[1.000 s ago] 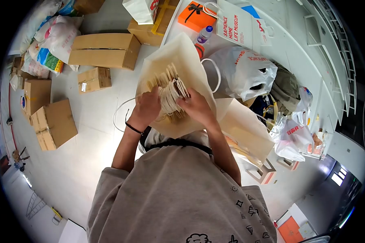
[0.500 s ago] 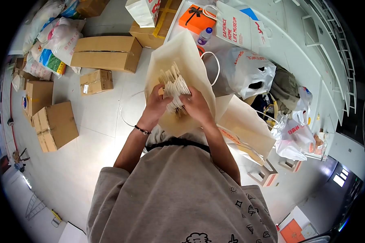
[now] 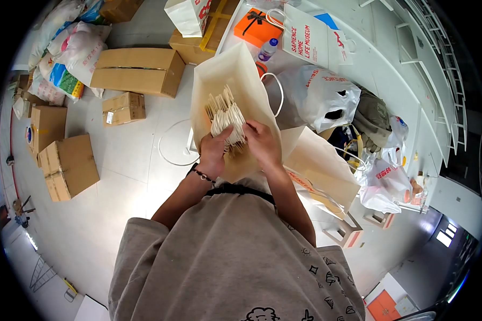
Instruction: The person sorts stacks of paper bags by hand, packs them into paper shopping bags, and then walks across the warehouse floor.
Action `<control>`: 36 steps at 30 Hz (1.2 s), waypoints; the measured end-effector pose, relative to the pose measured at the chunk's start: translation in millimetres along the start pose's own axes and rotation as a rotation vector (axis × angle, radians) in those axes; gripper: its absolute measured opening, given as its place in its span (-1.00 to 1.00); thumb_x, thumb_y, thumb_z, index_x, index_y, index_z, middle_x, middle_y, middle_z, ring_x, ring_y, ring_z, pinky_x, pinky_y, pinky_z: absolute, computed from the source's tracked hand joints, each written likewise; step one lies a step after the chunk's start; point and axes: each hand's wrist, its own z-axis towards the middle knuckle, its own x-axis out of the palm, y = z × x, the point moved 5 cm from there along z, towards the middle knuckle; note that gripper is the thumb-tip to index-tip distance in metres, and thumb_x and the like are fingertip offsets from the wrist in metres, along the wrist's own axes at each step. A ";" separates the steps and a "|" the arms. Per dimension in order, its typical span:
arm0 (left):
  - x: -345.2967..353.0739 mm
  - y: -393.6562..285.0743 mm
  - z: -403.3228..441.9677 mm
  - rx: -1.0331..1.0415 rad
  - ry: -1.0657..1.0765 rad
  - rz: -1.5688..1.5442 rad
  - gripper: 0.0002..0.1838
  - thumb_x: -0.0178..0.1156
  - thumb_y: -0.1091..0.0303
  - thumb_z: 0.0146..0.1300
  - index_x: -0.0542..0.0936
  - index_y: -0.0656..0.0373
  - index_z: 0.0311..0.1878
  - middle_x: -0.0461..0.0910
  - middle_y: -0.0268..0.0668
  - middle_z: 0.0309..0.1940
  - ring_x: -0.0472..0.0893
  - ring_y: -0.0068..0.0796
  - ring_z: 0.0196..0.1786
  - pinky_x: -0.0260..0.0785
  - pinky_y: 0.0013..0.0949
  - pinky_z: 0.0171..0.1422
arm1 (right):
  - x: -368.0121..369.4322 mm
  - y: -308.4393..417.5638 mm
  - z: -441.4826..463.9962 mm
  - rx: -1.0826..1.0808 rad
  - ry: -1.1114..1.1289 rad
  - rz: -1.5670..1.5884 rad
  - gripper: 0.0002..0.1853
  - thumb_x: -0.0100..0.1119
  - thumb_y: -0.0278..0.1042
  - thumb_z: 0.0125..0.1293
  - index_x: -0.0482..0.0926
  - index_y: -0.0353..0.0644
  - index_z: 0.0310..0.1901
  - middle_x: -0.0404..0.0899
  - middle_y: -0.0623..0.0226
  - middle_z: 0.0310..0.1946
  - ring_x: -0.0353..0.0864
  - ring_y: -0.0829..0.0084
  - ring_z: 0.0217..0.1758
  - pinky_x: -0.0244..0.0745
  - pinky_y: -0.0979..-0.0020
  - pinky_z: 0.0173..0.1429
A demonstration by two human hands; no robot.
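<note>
A thick bundle of cord bag handles (image 3: 227, 119), white cords with beige flat strips fanned out at the far end, sits in the mouth of a large cream paper bag (image 3: 261, 96). My left hand (image 3: 214, 152), a dark bracelet at its wrist, is closed around the bundle's lower left side, thumb across the cords. From the right, my right hand (image 3: 262, 142) grips the bundle's edge with bent fingers. The fingers beneath the bundle are hidden. The bag stands open in front of my body, one white cord handle looping out on each side.
A second open paper bag (image 3: 324, 168) stands to the right, near stuffed plastic bags (image 3: 326, 96). A white table at the back holds an orange box (image 3: 257, 28), a bottle (image 3: 268, 50) and a printed paper bag (image 3: 305, 38). Cardboard boxes (image 3: 137, 69) lie on the floor to the left.
My left hand has slid down the bundle, its thumb now lower on the cords. The right hand has shifted slightly down and right. More of the bag's left cord loop shows.
</note>
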 end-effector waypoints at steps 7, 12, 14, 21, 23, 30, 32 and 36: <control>1.5 6.1 -7.7 0.119 -0.108 -0.014 -0.64 0.37 0.44 0.38 0.62 0.30 0.20 0.74 -0.27 0.01 0.72 -0.45 -0.05 0.56 -0.35 0.04 | 10.1 -15.3 -2.9 0.000 -0.010 0.068 -0.74 0.21 -0.32 0.53 0.70 -0.39 -0.01 0.58 0.47 -0.42 0.50 0.63 -0.34 0.41 0.48 -0.23; -0.1 -2.4 -11.3 0.331 -0.110 0.154 -0.64 0.41 0.54 0.30 0.64 0.30 0.15 0.74 -0.32 -0.07 0.70 -0.54 -0.13 0.54 -0.41 -0.08 | 19.6 -29.0 -10.7 0.078 -0.066 0.341 -0.74 0.27 -0.36 0.49 0.69 -0.43 0.01 0.71 0.35 -0.32 0.60 0.60 -0.30 0.50 0.47 -0.20; -1.3 -5.7 -9.1 0.321 -0.109 0.237 -0.62 0.41 0.57 0.28 0.63 0.30 0.16 0.74 -0.32 -0.08 0.70 -0.54 -0.13 0.54 -0.43 -0.07 | 22.1 -30.7 -12.8 0.075 -0.101 0.462 -0.73 0.32 -0.37 0.47 0.68 -0.42 0.04 0.72 0.33 -0.23 0.62 0.58 -0.23 0.54 0.46 -0.14; -2.1 -5.7 -8.5 0.324 -0.069 0.215 -0.59 0.41 0.59 0.25 0.61 0.29 0.16 0.74 -0.33 -0.11 0.70 -0.55 -0.14 0.55 -0.44 -0.09 | 24.1 -52.1 -12.9 0.127 -0.138 0.465 -0.72 0.31 -0.36 0.48 0.67 -0.41 0.06 0.73 0.28 -0.19 0.65 0.54 -0.16 0.55 0.47 -0.09; 0.9 -11.6 -17.5 0.277 -0.054 0.263 -0.61 0.43 0.59 0.22 0.62 0.30 0.12 0.74 -0.31 -0.14 0.71 -0.52 -0.18 0.57 -0.41 -0.18 | 23.2 -48.0 -17.6 0.186 -0.062 0.312 -0.72 0.23 -0.34 0.54 0.63 -0.31 0.15 0.68 0.33 -0.07 0.66 0.49 -0.02 0.65 0.39 0.10; -14.2 -10.9 -28.6 0.062 -0.040 0.443 -0.61 0.52 0.42 0.20 0.70 0.33 0.08 0.77 -0.26 -0.08 0.70 -0.45 -0.10 0.58 -0.30 -0.07 | 28.7 -66.0 -24.4 0.068 -0.083 0.154 -0.71 0.27 -0.26 0.46 0.70 -0.27 0.06 0.76 0.32 -0.14 0.70 0.52 -0.07 0.61 0.43 0.01; -16.0 -11.0 -20.2 0.064 -0.193 0.607 -0.62 0.53 0.39 0.17 0.73 0.37 0.02 0.79 -0.28 -0.14 0.70 -0.52 -0.13 0.58 -0.33 -0.15 | 28.4 -59.0 -19.5 0.069 -0.046 0.174 -0.66 0.29 -0.25 0.44 0.69 -0.32 0.10 0.77 0.27 -0.11 0.71 0.49 -0.04 0.61 0.42 0.03; -60.1 24.3 34.2 0.494 0.195 0.732 -0.77 0.46 0.43 0.21 0.77 0.30 -0.08 0.80 -0.28 -0.19 0.74 -0.54 -0.22 0.58 -0.38 -0.20 | 33.0 -64.3 -17.6 0.031 -0.078 0.181 -0.62 0.29 -0.24 0.46 0.67 -0.36 0.14 0.76 0.21 -0.07 0.71 0.46 -0.01 0.62 0.40 0.07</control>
